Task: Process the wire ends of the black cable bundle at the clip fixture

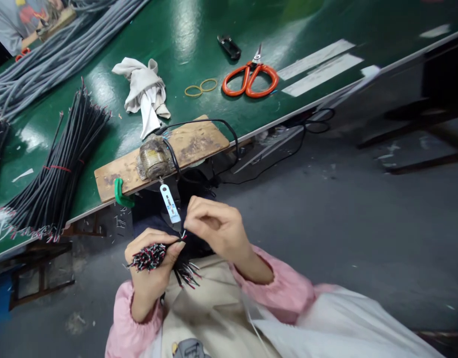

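Observation:
My left hand is closed round a bundle of black cables, whose cut ends show red, white and black wire tips. One cable end sticks out between its thumb and forefinger. Right beside that end, my right hand is closed in a pinch at the thin wires; what exactly lies between its fingertips is too small to make out. Just above both hands a light-blue clip-like piece hangs from the shaft of a small motor, which is fixed on a wooden board.
A green clamp grips the board at the table edge. On the green table lie orange-handled scissors, a black nail clipper-like tool, rubber bands, a white cloth, a tied black cable bundle and grey cables. Another person sits top left.

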`<state>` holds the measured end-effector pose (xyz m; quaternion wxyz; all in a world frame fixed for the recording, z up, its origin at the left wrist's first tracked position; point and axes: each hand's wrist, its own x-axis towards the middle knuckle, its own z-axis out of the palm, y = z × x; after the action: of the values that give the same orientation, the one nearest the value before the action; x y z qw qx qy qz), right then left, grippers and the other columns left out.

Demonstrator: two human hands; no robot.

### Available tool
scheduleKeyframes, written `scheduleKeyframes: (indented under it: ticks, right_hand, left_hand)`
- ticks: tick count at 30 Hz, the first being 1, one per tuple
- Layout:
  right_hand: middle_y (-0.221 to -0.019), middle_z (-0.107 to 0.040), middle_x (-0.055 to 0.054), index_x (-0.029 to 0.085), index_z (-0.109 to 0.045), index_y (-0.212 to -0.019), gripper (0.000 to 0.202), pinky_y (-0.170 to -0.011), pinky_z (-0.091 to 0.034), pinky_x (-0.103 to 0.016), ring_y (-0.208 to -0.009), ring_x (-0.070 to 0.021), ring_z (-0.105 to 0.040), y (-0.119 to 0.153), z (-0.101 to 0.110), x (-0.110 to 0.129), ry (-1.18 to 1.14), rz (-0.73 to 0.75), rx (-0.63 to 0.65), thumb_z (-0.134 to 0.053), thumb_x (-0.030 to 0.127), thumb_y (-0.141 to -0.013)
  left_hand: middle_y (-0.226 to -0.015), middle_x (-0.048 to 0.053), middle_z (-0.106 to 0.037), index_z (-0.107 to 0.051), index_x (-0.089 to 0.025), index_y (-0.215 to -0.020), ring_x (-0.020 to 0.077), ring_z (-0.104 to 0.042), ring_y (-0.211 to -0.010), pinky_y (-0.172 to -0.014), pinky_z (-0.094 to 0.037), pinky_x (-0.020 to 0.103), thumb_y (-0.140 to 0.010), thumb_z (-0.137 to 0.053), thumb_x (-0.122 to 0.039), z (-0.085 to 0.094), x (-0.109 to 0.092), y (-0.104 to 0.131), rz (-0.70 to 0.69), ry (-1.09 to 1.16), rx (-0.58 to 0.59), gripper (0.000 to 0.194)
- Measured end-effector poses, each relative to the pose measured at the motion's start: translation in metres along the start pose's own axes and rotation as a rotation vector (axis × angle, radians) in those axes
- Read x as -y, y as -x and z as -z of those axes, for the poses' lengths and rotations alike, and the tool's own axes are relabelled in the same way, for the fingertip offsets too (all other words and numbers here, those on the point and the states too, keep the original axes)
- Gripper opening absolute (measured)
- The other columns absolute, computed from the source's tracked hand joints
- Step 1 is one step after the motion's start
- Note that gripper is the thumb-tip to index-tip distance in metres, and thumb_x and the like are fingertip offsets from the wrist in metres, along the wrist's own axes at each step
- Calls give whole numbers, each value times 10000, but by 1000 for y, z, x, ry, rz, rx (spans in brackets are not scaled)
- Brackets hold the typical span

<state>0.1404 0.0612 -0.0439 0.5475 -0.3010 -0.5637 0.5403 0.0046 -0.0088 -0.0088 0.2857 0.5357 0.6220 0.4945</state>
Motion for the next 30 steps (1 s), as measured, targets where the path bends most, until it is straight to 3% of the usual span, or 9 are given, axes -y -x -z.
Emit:
scheduleKeyframes:
  ticks: [2,4,9,14,17,24,30]
  right_hand:
    - [-590,-579,3,175,-633,-648,226,-544,-426,-256,-569,-119,-520,6,-1,6,57,74,-19,-708,266,-841]
    - [-576,-566,13,171,-615,-631,233,-518,-411,-239,-545,-105,-502,11,-1,10,42,1,2,-703,244,-834]
    - [-547,-523,25,170,-574,-605,410,-456,-372,-218,-496,-87,-440,6,1,12,-140,-348,125,-699,495,-820]
    - [-531,-568,5,153,-616,-554,590,-508,-402,-234,-512,-92,-486,-26,-8,7,-203,-407,64,-712,725,-663]
    - [-494,-540,19,140,-633,-528,621,-465,-348,-218,-468,-67,-435,-40,-19,5,-343,-476,86,-743,749,-583]
    - [-515,-548,25,133,-642,-530,549,-462,-359,-189,-457,-47,-440,-38,-32,0,-719,-587,117,-806,651,-613]
    - [-561,-624,-24,131,-700,-631,622,-578,-459,-225,-555,-107,-570,-25,-29,-19,-847,-728,125,-723,753,-639]
  left_hand:
    - [-623,0,-714,-757,-216,-675,131,-643,-540,-524,-528,232,-712,-814,-197,-1,2,1,-13,2,-4,70]
    - [-636,-7,-716,-759,-220,-692,125,-644,-551,-534,-526,227,-718,-809,-178,-2,4,2,-14,4,-9,70]
    - [-656,-8,-718,-760,-222,-701,127,-648,-575,-557,-529,235,-722,-812,-187,-2,7,3,3,-2,-44,66]
    - [-683,-38,-727,-765,-248,-731,102,-659,-610,-593,-528,196,-735,-810,-163,1,5,2,-11,26,-62,96]
    - [-694,-38,-728,-767,-248,-739,105,-667,-622,-605,-535,198,-748,-806,-184,1,5,0,-11,28,-88,75]
    - [-701,-20,-740,-778,-240,-749,121,-683,-628,-611,-557,214,-759,-797,-195,-3,8,-7,-13,40,-78,50]
    - [-687,-8,-740,-775,-223,-731,132,-687,-611,-594,-565,223,-753,-793,-201,-5,5,-8,22,50,-56,37]
